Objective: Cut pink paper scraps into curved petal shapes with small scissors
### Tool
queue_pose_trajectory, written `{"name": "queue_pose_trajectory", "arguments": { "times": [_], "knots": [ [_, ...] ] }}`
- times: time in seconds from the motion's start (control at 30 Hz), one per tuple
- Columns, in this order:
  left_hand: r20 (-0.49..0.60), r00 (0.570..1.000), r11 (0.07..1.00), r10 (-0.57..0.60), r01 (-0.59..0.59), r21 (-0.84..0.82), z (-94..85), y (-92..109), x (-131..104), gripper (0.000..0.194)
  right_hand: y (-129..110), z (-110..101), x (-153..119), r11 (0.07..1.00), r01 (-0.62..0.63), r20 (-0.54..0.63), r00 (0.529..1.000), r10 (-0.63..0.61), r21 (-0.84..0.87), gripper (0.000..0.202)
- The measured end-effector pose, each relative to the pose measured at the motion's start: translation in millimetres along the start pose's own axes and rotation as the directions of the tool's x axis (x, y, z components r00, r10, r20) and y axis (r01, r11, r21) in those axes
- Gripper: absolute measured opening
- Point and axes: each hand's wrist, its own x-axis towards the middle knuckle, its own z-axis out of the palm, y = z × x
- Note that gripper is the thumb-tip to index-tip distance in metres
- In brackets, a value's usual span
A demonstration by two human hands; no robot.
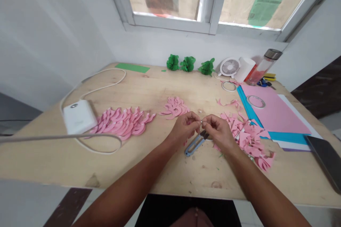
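My left hand (186,126) and my right hand (220,131) meet over the middle of the table, fingertips almost touching. Both are closed in a pinch on a tiny whitish bit, too small to name. Just below them lie thread snips (195,145) with blue-grey handles, their blade end partly hidden by my hands. Some pink paper shows behind my left hand. A small heap of curved pink paper cutouts (174,107) lies beyond it. Pink paper scraps (250,140) are piled beside my right hand.
Rows of pink paper strips (125,122) lie left, beside a white power bank (80,117) with a looping cable. Green paper ornaments (188,64), a small fan (229,67) and a bottle (265,66) stand at the back. Coloured sheets (282,113) and a dark phone (325,159) lie right.
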Motion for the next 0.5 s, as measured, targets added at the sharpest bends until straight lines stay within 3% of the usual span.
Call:
{"name": "queue_pose_trajectory", "arguments": {
  "times": [0.5],
  "knots": [
    [-0.005,1.0,1.0,0.001,-0.001,0.013,0.7,2.4,-1.6,0.007,0.3,-0.5,0.5,1.0,-0.013,-0.003,1.0,0.013,-0.004,0.019]
  ]
}}
